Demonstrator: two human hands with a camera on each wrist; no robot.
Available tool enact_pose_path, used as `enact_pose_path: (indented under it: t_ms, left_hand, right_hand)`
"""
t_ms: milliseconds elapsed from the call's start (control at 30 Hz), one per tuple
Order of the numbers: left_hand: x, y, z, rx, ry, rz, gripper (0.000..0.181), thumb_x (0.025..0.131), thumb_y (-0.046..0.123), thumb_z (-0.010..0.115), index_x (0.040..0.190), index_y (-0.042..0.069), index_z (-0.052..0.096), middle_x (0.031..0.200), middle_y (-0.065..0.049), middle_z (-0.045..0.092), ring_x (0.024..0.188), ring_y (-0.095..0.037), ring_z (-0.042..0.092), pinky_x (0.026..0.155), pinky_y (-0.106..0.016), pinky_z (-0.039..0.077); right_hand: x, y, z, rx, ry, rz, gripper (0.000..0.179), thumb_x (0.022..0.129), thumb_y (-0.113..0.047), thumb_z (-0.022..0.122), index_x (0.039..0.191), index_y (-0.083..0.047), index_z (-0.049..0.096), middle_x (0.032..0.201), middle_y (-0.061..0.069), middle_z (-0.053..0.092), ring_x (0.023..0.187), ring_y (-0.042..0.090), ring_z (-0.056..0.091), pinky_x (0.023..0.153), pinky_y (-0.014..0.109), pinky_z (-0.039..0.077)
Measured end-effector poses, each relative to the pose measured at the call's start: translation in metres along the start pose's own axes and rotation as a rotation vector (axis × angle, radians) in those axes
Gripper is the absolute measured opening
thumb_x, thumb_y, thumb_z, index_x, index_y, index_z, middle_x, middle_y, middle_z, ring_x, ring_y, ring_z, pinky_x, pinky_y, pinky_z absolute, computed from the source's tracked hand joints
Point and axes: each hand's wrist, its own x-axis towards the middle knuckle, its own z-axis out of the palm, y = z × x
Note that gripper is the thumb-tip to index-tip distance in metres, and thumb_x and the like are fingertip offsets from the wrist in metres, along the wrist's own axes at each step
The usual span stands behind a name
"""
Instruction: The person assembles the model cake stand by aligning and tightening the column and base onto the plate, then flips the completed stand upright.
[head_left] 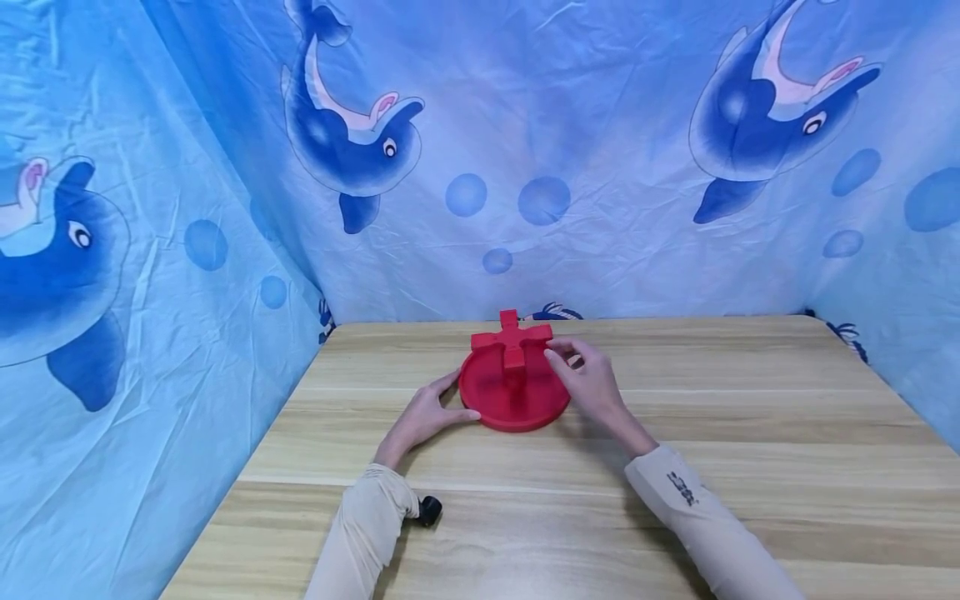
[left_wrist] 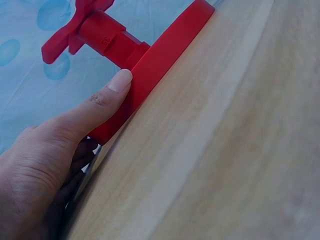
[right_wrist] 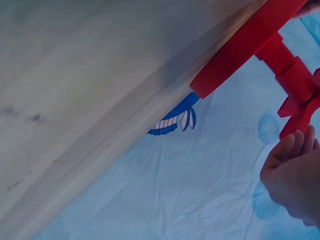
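A red round base (head_left: 517, 423) with a low raised rim lies on the wooden table. From its middle rises a thick red post (left_wrist: 105, 37), marked with a number in the left wrist view, and a cross-shaped top (head_left: 512, 336) sits on the post. My left hand (head_left: 423, 414) grips the near left side of the base, thumb against the rim and fingers round the outside. On the other side, my right hand (head_left: 592, 385) has its fingers curled, the fingertips pinching the end of the cross's right arm. The base's rim (right_wrist: 240, 55) stays on the table in the right wrist view.
The wooden table (head_left: 510, 517) ends just behind the red piece. Blue cloth (head_left: 525, 142) printed with dolphins and bubbles hangs along the back and sides. A small black device (head_left: 429, 511) is worn at the left sleeve's cuff.
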Motion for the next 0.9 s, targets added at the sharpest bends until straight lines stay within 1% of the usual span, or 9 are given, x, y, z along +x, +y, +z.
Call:
enact_pose_path:
  t_ms: [100,167,233,333,400,500,600,900]
  left_hand:
    - [0.0,-0.001,0.0,-0.003,0.001,-0.004,0.099,0.08,0.051,0.088,0.16,0.016,0.041,0.159,-0.007,0.045,0.146,-0.03,0.039,0.115,-0.053,0.039]
    - [0.0,-0.001,0.0,-0.002,0.002,0.0,0.099,0.08,0.051,0.088,0.16,0.015,0.042,0.159,-0.008,0.044,0.146,-0.031,0.039,0.115,-0.053,0.038]
    - [0.0,-0.002,0.001,0.001,0.001,-0.001,0.099,0.08,0.051,0.088,0.16,0.016,0.041,0.16,-0.007,0.044,0.147,-0.03,0.038,0.115,-0.053,0.038]
    - [0.0,-0.002,0.001,-0.006,0.003,0.001,0.1,0.079,0.052,0.088,0.16,0.017,0.042,0.16,-0.006,0.044,0.147,-0.03,0.038,0.116,-0.052,0.038]
    - [0.001,-0.002,0.001,-0.012,0.006,0.0,0.1,0.079,0.052,0.088,0.16,0.017,0.042,0.159,-0.005,0.045,0.147,-0.029,0.038,0.116,-0.051,0.038]
    - [0.001,-0.002,0.002,-0.017,0.01,0.009,0.099,0.079,0.051,0.089,0.16,0.016,0.043,0.159,-0.007,0.045,0.147,-0.029,0.038,0.116,-0.051,0.038]
    - [0.0,-0.002,0.002,-0.013,0.01,0.014,0.099,0.08,0.05,0.089,0.159,0.014,0.043,0.159,-0.007,0.045,0.147,-0.03,0.038,0.116,-0.051,0.037]
    - [0.0,-0.001,0.002,-0.013,0.01,0.012,0.097,0.081,0.048,0.088,0.16,0.014,0.043,0.159,-0.008,0.044,0.147,-0.031,0.038,0.116,-0.052,0.037]
  right_hand:
    - [0.003,0.004,-0.002,-0.006,0.047,-0.01,0.026,0.1,-0.011,0.07,0.122,0.002,0.07,0.102,0.013,0.07,0.092,0.027,0.063,0.074,0.028,0.054]
    - [0.005,0.006,-0.003,-0.012,0.053,0.002,0.029,0.1,-0.013,0.07,0.125,0.001,0.068,0.103,0.013,0.069,0.094,0.026,0.062,0.075,0.028,0.054]
    - [0.007,0.008,-0.003,-0.023,0.047,0.019,0.034,0.099,-0.015,0.071,0.13,0.0,0.066,0.106,0.012,0.068,0.098,0.026,0.061,0.077,0.032,0.055]
    - [0.009,0.009,-0.002,-0.04,0.01,0.031,0.042,0.099,-0.016,0.071,0.138,-0.002,0.062,0.12,0.015,0.066,0.107,0.03,0.061,0.082,0.038,0.057]
    - [0.011,0.01,-0.001,-0.047,-0.026,0.029,0.048,0.099,-0.016,0.071,0.143,-0.002,0.058,0.129,0.017,0.062,0.114,0.034,0.06,0.087,0.045,0.058]
    - [0.012,0.011,0.0,-0.039,-0.076,0.042,0.055,0.1,-0.015,0.07,0.151,-0.002,0.051,0.137,0.019,0.059,0.122,0.036,0.058,0.092,0.05,0.058]
    - [0.012,0.011,0.002,-0.032,-0.099,0.057,0.056,0.102,-0.014,0.068,0.153,-0.001,0.048,0.137,0.019,0.06,0.124,0.035,0.057,0.093,0.05,0.057]
    - [0.012,0.013,0.003,-0.048,-0.082,0.056,0.047,0.102,-0.011,0.067,0.147,-0.002,0.056,0.13,0.017,0.064,0.119,0.032,0.059,0.091,0.046,0.058]
